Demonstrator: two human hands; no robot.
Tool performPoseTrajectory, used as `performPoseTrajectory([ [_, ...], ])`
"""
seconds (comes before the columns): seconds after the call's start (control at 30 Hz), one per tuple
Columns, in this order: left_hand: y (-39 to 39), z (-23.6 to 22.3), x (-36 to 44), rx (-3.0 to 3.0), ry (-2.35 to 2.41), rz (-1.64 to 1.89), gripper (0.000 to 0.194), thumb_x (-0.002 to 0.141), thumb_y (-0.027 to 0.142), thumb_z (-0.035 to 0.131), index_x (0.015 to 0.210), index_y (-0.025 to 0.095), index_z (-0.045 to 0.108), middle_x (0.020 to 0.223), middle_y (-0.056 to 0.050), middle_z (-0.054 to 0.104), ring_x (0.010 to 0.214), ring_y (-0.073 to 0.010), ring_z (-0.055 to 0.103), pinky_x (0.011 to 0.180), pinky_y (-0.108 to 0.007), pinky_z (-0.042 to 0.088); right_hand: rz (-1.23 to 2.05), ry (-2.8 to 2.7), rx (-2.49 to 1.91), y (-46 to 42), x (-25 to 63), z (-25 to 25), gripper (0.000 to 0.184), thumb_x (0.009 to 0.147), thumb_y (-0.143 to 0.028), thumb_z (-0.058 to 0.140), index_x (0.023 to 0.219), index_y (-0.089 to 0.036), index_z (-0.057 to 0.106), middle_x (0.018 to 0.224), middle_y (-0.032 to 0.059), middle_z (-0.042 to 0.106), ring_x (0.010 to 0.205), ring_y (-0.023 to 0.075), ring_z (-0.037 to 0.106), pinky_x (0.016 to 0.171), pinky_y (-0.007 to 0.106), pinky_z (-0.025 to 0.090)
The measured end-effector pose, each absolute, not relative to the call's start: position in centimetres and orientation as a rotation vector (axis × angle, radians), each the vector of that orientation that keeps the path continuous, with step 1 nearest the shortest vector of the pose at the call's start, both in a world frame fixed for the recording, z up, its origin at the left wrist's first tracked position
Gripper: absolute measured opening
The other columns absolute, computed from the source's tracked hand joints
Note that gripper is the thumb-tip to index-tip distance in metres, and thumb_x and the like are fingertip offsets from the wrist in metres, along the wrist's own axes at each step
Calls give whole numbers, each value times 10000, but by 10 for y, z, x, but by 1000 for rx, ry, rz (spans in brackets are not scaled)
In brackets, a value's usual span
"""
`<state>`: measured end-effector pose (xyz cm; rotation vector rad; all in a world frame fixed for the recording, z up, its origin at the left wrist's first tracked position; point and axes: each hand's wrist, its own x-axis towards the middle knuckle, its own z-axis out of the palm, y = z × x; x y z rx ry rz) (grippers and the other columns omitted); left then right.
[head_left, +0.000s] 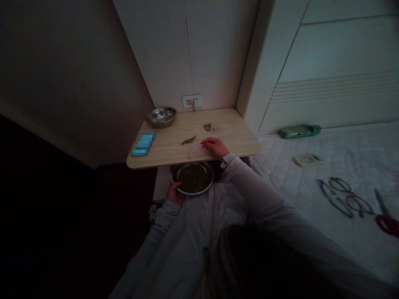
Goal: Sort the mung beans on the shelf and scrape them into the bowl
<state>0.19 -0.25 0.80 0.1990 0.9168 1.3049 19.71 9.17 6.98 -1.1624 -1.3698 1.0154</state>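
Note:
My left hand [174, 193] grips the rim of a steel bowl [192, 177] with dark bits in it, held just below the front edge of a small wooden table [174, 151]. On the tabletop, my right hand [215, 147] rests with fingers curled on a thin pale curved piece [196, 151]. A small heap of dark seeds [188, 140] lies just left of that hand. A second heap [208, 126] lies farther back.
An empty steel bowl [161, 116] stands at the table's back left, a blue packet [143, 143] at its left edge, a wall socket [191, 100] behind. On the bed to the right lie a green object [299, 131], a remote [308, 160], glasses [344, 197] and red-handled scissors [385, 218].

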Motion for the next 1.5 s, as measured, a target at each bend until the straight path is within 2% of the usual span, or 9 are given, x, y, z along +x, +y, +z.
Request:
performPoseTrajectory([
  [0.33,-4,8,2,187,916,1277,290,559,31,477,761,188,614,691,-13,667,869,-200,591,840,-339,426,983,-1395,-1174,92,198,68,126,618,-166,483,692,-157,584,593,-29,596,550,73,485,617,225,395],
  [0.67,-4,10,2,168,957,1274,214,571,30,466,632,192,592,586,-17,640,865,-218,594,828,-355,439,1018,-1408,-1191,90,197,72,132,608,-154,485,685,-151,592,588,-29,596,556,73,477,614,218,387],
  [1.03,-3,8,1,185,960,1283,219,568,34,471,642,205,585,607,-4,646,880,-212,588,842,-358,431,1001,-1370,-1195,90,196,71,122,610,-158,487,683,-156,585,583,-32,589,555,75,485,619,223,391],
  [1.27,-4,8,2,196,937,1267,271,566,40,479,746,199,606,711,-8,669,929,-207,570,857,-347,420,1003,-1403,-1170,91,197,69,119,617,-173,495,685,-152,589,586,-30,591,564,75,493,621,220,389],
  [1.5,-4,6,1,219,941,1279,273,574,38,479,746,208,606,714,-3,668,901,-195,581,838,-335,432,1002,-1439,-1195,91,198,69,130,626,-182,489,700,-156,593,597,-33,594,560,71,481,619,215,383],
])
